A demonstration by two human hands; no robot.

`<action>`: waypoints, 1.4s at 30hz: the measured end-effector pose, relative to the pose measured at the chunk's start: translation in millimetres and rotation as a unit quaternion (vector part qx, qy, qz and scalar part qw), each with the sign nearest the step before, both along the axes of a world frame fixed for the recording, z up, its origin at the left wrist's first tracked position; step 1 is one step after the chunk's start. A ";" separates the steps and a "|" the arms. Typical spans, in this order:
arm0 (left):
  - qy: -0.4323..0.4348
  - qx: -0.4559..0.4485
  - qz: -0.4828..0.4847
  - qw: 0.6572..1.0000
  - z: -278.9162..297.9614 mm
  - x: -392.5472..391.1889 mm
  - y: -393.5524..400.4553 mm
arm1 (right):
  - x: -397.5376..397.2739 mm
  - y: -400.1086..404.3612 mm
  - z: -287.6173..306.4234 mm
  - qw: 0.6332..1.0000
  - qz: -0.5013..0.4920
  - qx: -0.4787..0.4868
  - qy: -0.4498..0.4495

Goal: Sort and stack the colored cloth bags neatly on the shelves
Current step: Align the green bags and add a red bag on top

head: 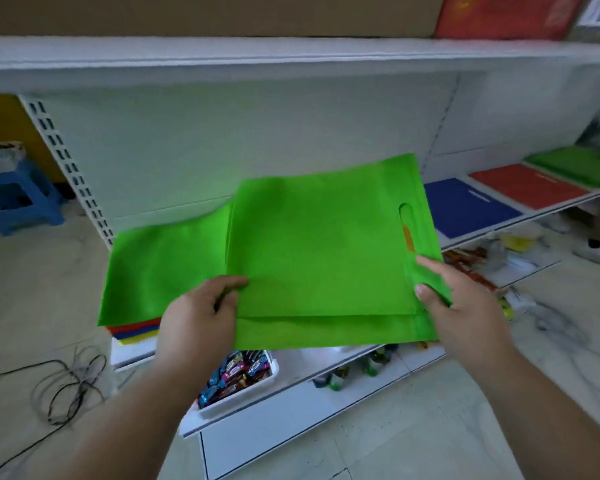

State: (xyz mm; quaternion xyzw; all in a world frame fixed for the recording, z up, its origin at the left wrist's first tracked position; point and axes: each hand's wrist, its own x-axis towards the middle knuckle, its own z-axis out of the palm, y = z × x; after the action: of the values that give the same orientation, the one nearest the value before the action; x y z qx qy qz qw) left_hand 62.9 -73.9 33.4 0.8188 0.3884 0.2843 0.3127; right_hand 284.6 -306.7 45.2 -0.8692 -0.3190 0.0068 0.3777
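Note:
I hold a bright green cloth bag (319, 244) flat in front of the middle shelf (492, 230). My left hand (201, 317) pinches its near left edge, thumb on top. My right hand (461, 306) grips its right edge below the cut-out handle. A second green bag (163, 271) lies under it on the left, on top of a mixed pile of red, blue and yellow bags (136, 332). Further right on the shelf lie a blue stack (465, 209), a red stack (527, 185) and a green stack (579, 164).
A white bin of wrapped snacks (236, 379) and small bottles (354, 368) sit on the lower shelf. A blue plastic stool (18, 199) stands at the left. Black cables (70, 386) trail on the tiled floor. A cardboard box (222, 12) and a red item (506, 15) sit on top.

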 end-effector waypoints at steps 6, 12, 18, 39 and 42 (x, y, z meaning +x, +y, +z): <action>-0.032 0.002 -0.099 0.995 2.2 159.7 -107.7 | 109.4 -147.9 0.6 0.993 -0.117 0.016 -0.009; -0.010 0.017 -0.165 0.986 10.5 292.7 -173.6 | 205.7 -237.0 0.3 0.984 -0.176 0.013 0.002; -0.001 -0.011 -0.233 0.972 -2.9 418.3 -191.8 | 303.5 -271.7 -12.1 0.975 -0.222 0.001 0.007; 0.047 -0.030 -0.374 0.926 -11.3 889.6 -407.8 | 701.1 -508.4 -27.4 0.943 -0.331 -0.006 0.027; 0.047 -0.041 -0.349 0.935 -4.2 939.4 -426.8 | 769.2 -528.5 -15.3 0.952 -0.304 -0.023 0.024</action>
State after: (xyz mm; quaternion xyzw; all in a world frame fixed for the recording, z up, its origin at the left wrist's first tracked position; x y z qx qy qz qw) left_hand 1002.3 -500.7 29.2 0.9019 0.1034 0.1019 0.4067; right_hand 1053.7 -835.2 29.9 -0.9329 -0.0304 -0.0800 0.3497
